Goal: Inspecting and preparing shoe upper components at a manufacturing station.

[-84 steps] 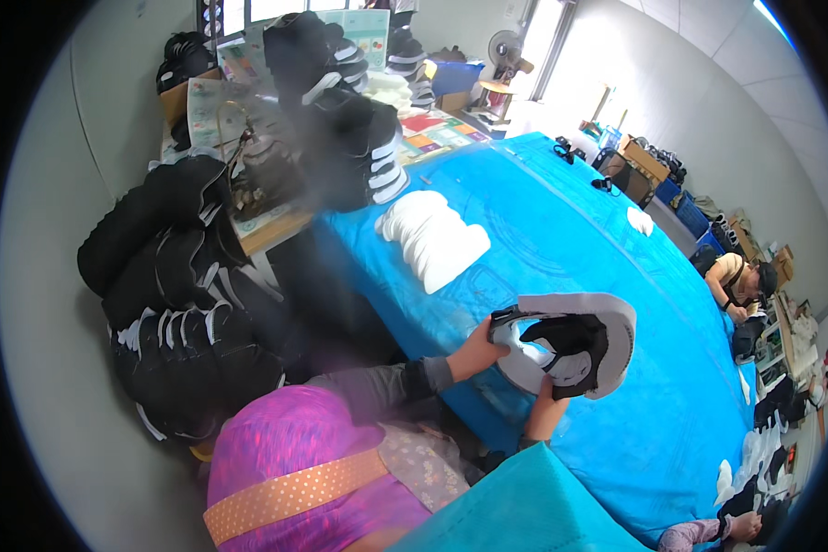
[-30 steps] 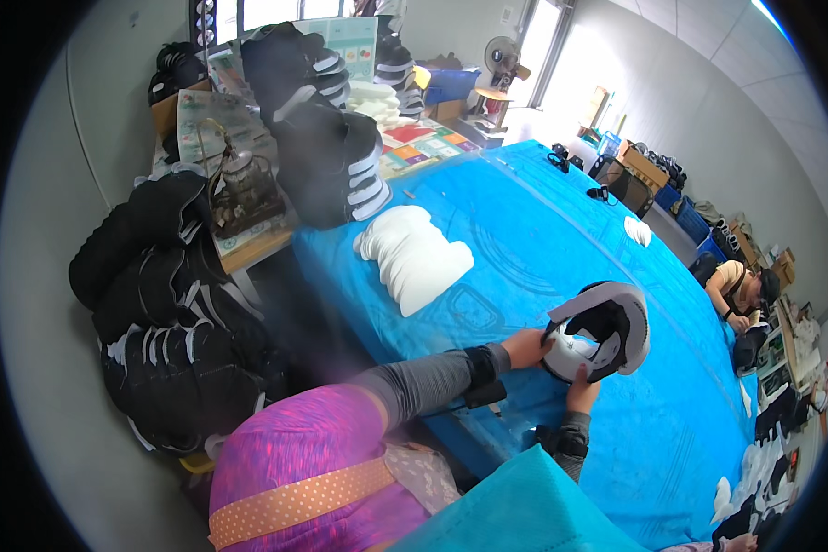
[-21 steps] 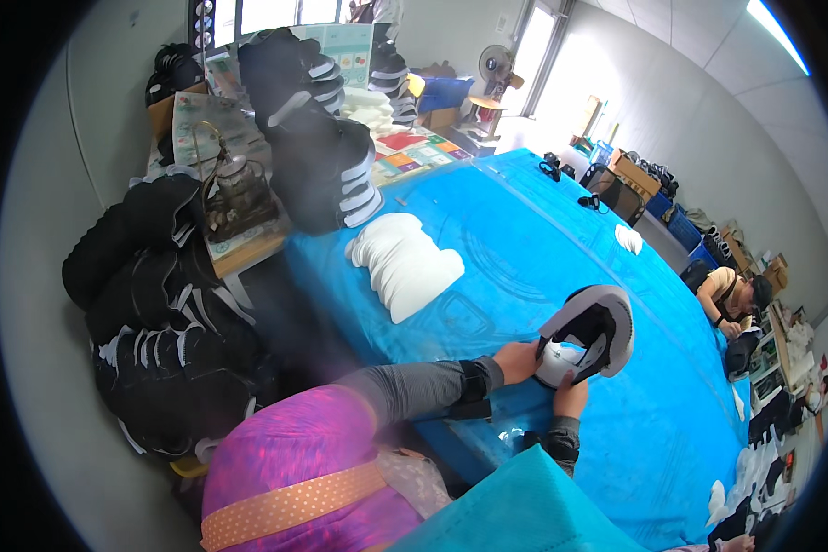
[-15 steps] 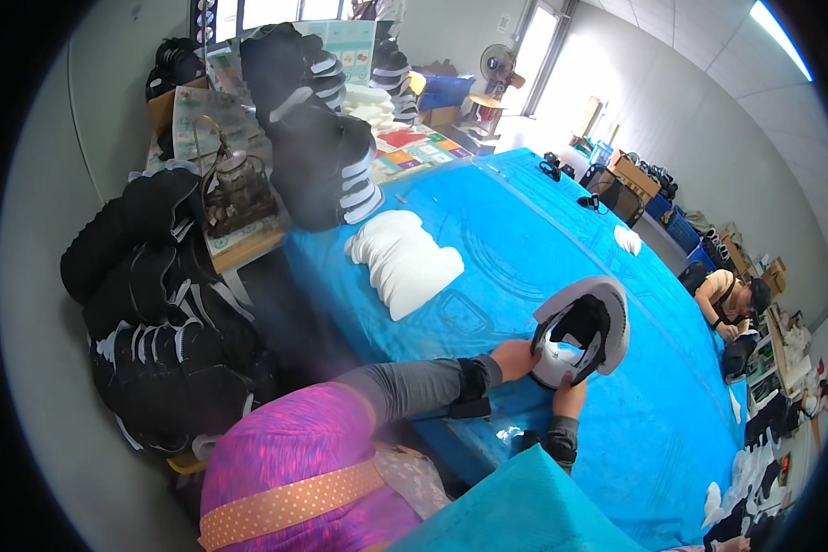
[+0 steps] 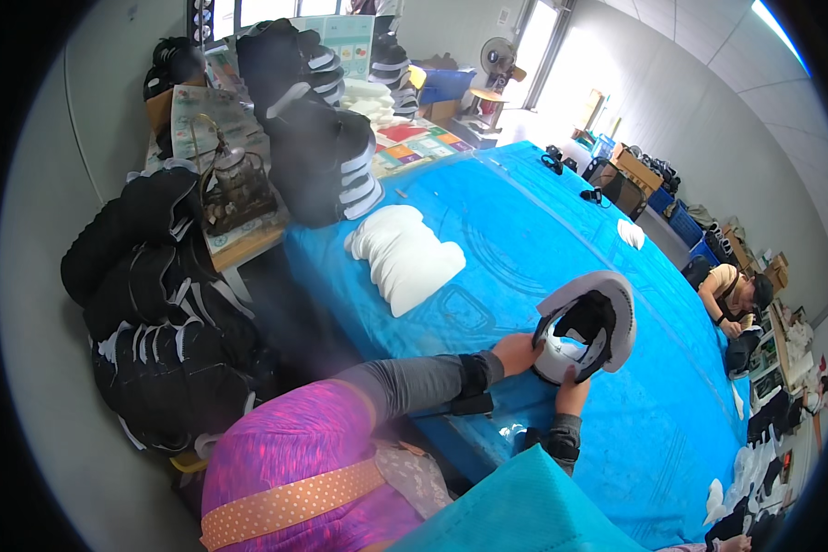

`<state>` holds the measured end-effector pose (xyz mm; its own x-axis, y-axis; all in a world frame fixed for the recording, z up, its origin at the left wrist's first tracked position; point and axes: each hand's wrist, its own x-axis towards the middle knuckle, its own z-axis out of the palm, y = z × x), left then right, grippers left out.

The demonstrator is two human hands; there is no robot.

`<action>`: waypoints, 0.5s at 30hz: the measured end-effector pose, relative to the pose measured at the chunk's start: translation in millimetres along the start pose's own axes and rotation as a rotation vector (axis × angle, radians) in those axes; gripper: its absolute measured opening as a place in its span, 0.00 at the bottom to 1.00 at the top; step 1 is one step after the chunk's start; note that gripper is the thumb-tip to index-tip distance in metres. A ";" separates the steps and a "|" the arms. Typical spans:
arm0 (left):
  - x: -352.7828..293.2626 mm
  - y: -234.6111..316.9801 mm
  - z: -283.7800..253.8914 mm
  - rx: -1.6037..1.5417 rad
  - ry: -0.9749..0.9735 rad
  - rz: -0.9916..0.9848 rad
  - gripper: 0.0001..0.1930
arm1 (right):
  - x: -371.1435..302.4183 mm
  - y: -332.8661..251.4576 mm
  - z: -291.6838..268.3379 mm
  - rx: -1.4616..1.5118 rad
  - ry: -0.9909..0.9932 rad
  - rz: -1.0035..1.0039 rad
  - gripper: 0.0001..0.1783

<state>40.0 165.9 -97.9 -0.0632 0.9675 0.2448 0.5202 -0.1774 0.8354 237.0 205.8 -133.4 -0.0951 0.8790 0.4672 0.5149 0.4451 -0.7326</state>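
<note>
Both my hands grip a shoe upper (image 5: pixel 621 317) just above the blue-covered table. It has a pale grey padded edge, a dark lining and a white part on the near side, and its opening is turned up toward me. My left hand (image 5: pixel 519 353) is closed on its left edge. Below, my right hand (image 5: pixel 573 394) pinches the near edge, with the thumb showing on the white part. Fingers under the upper are hidden. To the left on the table lies an overlapping stack of white fabric pieces (image 5: pixel 405 259).
Black uppers (image 5: pixel 170 368) are heaped at the left, and more black uppers with white edges (image 5: pixel 317 166) stand stacked on the table's far left corner. An old metal device (image 5: pixel 237 189) sits on a side table. Across the blue table (image 5: pixel 515 248), a person (image 5: pixel 731 299) works at the right.
The shoe upper has shifted slightly to the right and up in my hands, its opening turned a little. Both hands keep their hold.
</note>
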 end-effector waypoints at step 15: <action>4.3 -9.1 11.9 0.127 -0.014 0.081 0.16 | -0.4 6.1 -3.1 -0.035 0.009 0.059 0.19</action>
<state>45.2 173.9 -110.3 -0.0051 0.9536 0.3011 0.6269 -0.2315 0.7439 242.8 207.6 -136.6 -0.0558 0.9021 0.4280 0.5487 0.3858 -0.7417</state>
